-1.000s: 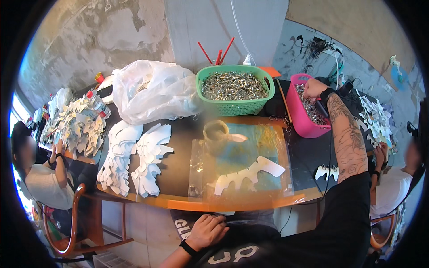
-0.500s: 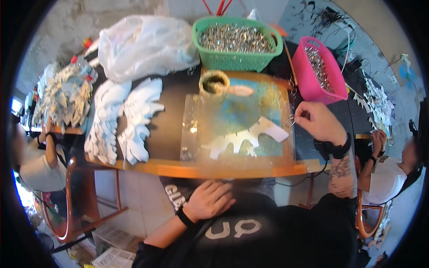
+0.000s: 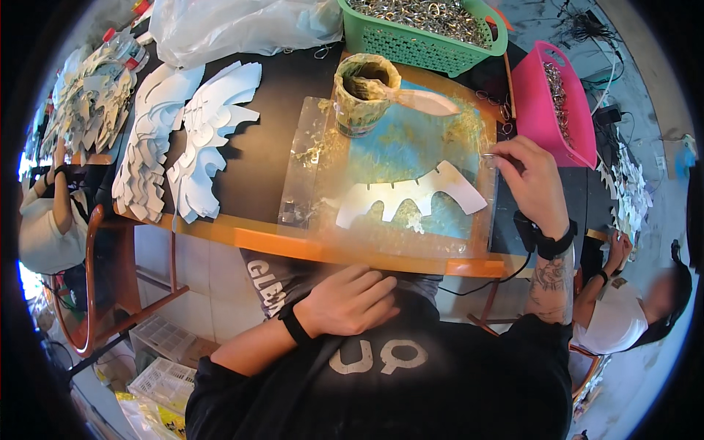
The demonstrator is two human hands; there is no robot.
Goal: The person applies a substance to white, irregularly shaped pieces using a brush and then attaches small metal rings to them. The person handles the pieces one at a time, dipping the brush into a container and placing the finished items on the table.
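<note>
A small metal ring [image 3: 488, 155] is pinched between the thumb and forefinger of my right hand [image 3: 529, 176], above the right edge of a clear sheet. To its lower left, a white scalloped piece [image 3: 447, 182] lies flat on the blue, glue-smeared work surface [image 3: 385, 150]. My left hand [image 3: 348, 301] rests against my lap below the table edge, fingers loosely stretched with nothing visible in them. Behind the white piece stands a crusted pot [image 3: 358, 114], and a brush with a wooden handle [image 3: 429, 103] lies across its rim.
Overlapping white scalloped pieces [image 3: 213, 132] form two rows at left. A green basket [image 3: 418, 40] and a pink basket [image 3: 554, 110] hold many metal rings. A plastic bag [image 3: 242, 33] sits at the back. One person [image 3: 55, 213] works at far left, another [image 3: 616, 308] at right.
The view has shifted, so the table things appear higher and closer. My right hand has turned the ring from hanging below the fingers to nearly edge-on. My left hand stays in my lap.
</note>
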